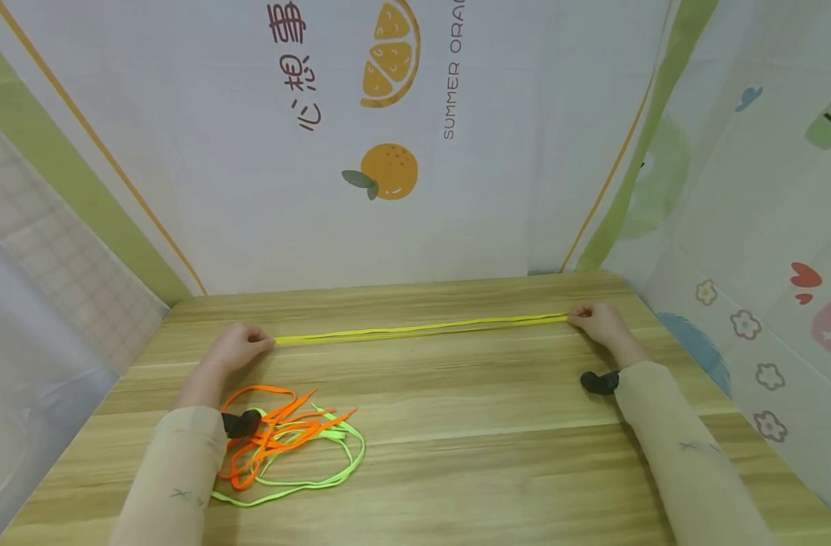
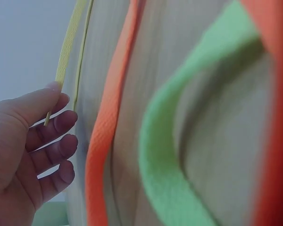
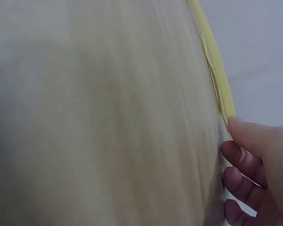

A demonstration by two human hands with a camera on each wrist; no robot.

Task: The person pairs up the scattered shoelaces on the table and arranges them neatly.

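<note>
A flat yellow shoelace [image 1: 422, 328] stretches across the far part of the table in two strands lying close together. My left hand [image 1: 241, 345] pinches its left end between thumb and index finger; in the left wrist view the lace's tip [image 2: 47, 118] pokes out below the thumb, and the other fingers curl loosely. At the far right my right hand [image 1: 596, 320] pinches the other end, where the yellow lace [image 3: 217, 66] runs up from the thumb in the right wrist view. Near my left forearm lies a loose tangle of an orange shoelace [image 1: 299, 436] and a light green shoelace [image 1: 350, 470].
The wooden table [image 1: 470, 462] ends at a printed white cloth [image 1: 484, 220] hanging behind it. Another patterned cloth [image 1: 722, 250] hangs along the right side. A dark wrist device [image 1: 241, 425] on my left arm overlaps the orange lace.
</note>
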